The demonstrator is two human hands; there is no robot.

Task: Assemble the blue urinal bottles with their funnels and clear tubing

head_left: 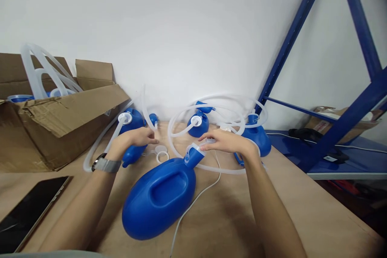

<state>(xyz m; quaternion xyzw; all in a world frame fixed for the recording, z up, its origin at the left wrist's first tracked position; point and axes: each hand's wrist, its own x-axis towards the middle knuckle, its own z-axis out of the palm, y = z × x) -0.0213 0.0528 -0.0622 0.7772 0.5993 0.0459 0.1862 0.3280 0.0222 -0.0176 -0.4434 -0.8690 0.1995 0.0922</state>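
Note:
A large blue plastic urinal bottle (159,201) lies tilted on the table, its short neck pointing up and right. My right hand (225,141) is at the neck, fingers bent around a translucent white cap (208,142), with a fingertip at the white collar (193,148). My left hand (140,137) is closed, its fingers drawn together above a smaller blue part (133,155); whatever they hold is hidden. A white ring (162,157) and a translucent disc (161,149) lie just right of it.
An open cardboard box (75,117) with tubes and blue parts stands left. Other blue bottles (258,139) and coiled clear tubing (172,129) lie along the wall. A tablet (30,213) lies at front left, a white cable (196,199) crosses the table, and a blue metal rack (290,40) stands right.

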